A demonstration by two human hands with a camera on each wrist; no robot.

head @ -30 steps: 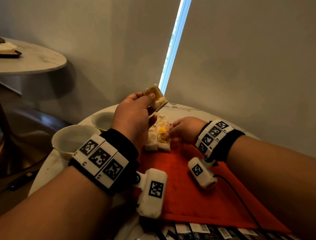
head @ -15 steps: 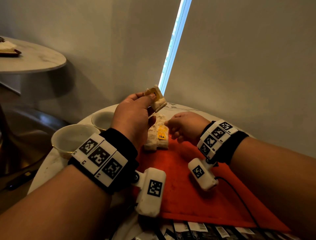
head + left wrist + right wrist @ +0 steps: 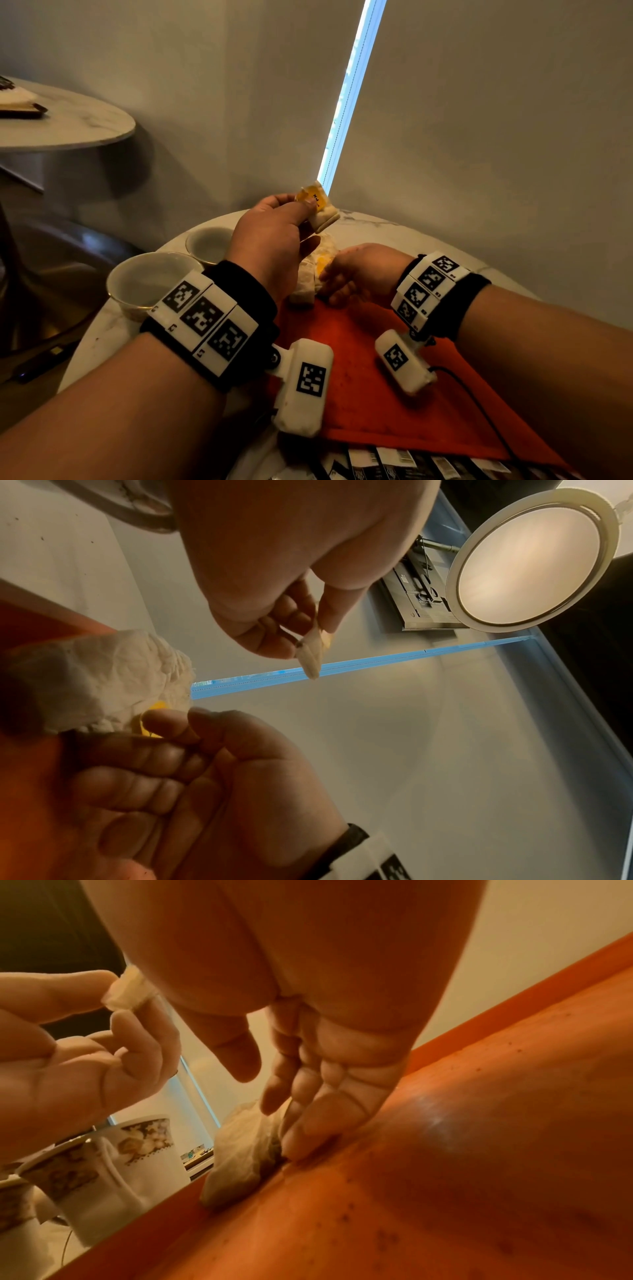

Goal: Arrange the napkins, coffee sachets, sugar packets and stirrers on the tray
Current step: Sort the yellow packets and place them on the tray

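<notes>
Head view: left hand (image 3: 274,240) raised above the table (image 3: 376,226), thumb and fingers pinching a small white packet (image 3: 320,209) with a yellow label — held clear of everything. Right hand (image 3: 356,274) low at the far edge of the orange tray (image 3: 359,377), fingers curled at a pile (image 3: 308,277) of crumpled white packets with a yellow tag showing. Left wrist view: thumb and forefinger appear to pinch that tag (image 3: 154,715); right wrist view shows fingertips (image 3: 308,1139) pressed to the tray against the pile — grip likely, not certain. Two cups (image 3: 150,281) stand left of the tray; a row of dark sachets (image 3: 394,466) lies off its near edge.

Step in hand, by judgement: tidying the pile, adding the held packet. To do it well — steady the pile with the right hand, lower the packet flat alongside, label up, edges squared. Light pinch; the paper crumples easily. Keep room for the sachets.
</notes>
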